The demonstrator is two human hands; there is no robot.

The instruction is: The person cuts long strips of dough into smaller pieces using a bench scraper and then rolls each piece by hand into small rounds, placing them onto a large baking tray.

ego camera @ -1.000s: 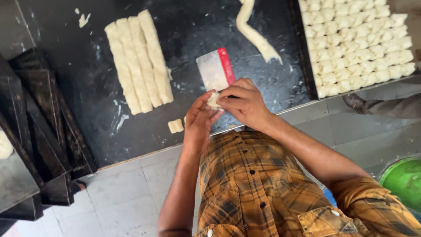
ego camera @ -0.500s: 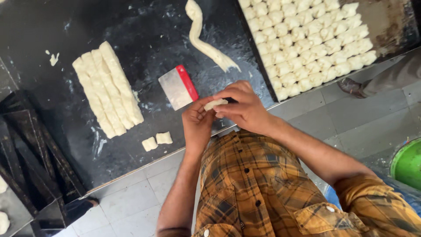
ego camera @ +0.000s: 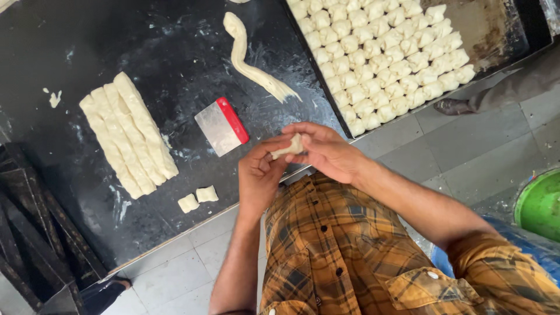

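My left hand (ego camera: 259, 175) is out in front of me with its fingers curled in. My right hand (ego camera: 326, 151) sits just beside it, and the two touch at the fingertips. Both pinch the same small soft white lump of dough (ego camera: 289, 147) between them. My left arm is bare and comes straight up from below. My right arm comes in from the side, bent at the elbow, with a checked sleeve rolled up.
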